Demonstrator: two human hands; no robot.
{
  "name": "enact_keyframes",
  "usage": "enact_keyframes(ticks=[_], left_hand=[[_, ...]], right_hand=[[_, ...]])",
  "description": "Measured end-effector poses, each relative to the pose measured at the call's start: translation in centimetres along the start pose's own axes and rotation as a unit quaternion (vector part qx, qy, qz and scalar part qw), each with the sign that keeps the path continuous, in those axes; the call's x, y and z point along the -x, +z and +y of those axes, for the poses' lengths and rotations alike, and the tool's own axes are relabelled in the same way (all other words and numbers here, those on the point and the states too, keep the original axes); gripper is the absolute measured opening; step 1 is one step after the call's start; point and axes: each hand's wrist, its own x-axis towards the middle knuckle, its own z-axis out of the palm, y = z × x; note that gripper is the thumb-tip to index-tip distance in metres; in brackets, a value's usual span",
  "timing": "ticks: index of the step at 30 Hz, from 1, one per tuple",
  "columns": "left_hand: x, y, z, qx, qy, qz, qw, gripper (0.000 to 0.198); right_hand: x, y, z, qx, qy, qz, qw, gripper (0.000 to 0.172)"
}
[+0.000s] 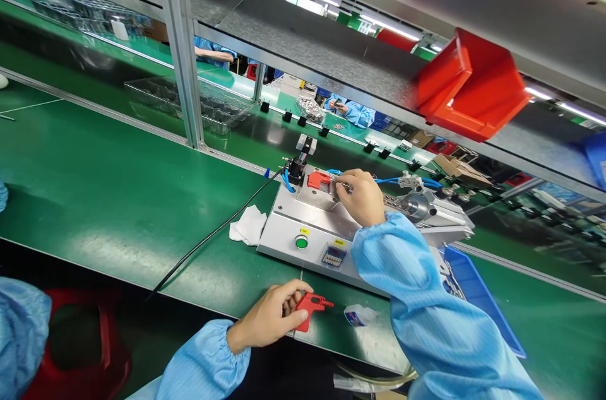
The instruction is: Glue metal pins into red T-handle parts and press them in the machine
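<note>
My left hand [272, 318] grips a red plastic part [308, 310], gun-shaped with an opening and a thin prong pointing right, just above the front edge of the green bench. On the grey bench machine [284, 223], a second red plastic part [319, 180] sits in the metal fixture block [316, 198]. My right hand [362, 196] is at the right side of that block, thumb and fingers pinched together close to the seated part. Shiny metal shows by the fingertips, but what they pinch is too small to make out. The machine's front has a green button [301, 241] and a small counter [334, 255].
A blue tray [487, 302] with metal pieces lies right of the machine. White cloth [249, 225] and a black cable [208, 237] are at its left. A small plastic bag [360, 315] lies in front. A red bin [473, 88] hangs overhead. People in blue sleeves work nearby.
</note>
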Motion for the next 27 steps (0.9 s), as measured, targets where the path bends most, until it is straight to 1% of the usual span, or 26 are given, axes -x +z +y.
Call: enact_keyframes(ticks=[2,4,7,10,13,20,27], left_hand=[[0.0,0.0,-0.1,-0.004,0.001,-0.001,1.0,0.034],[0.0,-0.1,-0.1,-0.008,-0.001,-0.003,1.0,0.036],[0.1,-0.1,-0.2,-0.01,-0.006,-0.004,1.0,0.036],[0.1,-0.1,-0.2,-0.01,-0.002,-0.005,1.0,0.035],[0.1,-0.1,-0.2,-0.012,0.002,-0.003,1.0,0.034],[0.2,-0.1,-0.3,-0.02,0.003,-0.005,1.0,0.035],[0.3,-0.1,-0.1,-0.03,0.01,0.001,1.0,0.035]], right_hand=[[-0.6,0.2,-0.7,-0.012,-0.021,-0.013,1.0,0.027],[-1.4,0.5,-1.5,-0.017,-0.037,-0.047,0.998,0.026],[-2.2,0.9,-2.0,-0.01,-0.03,-0.082,0.996,0.026],[-2.5,1.2,-1.9,0.006,-0.003,-0.079,0.997,0.021],[-2.4,1.2,-1.6,0.015,0.005,-0.083,0.996,0.015],[-2.4,1.6,-1.7,0.009,-0.021,-0.093,0.995,0.023],[-2.5,1.6,-1.9,0.022,-0.013,-0.104,0.994,0.017]])
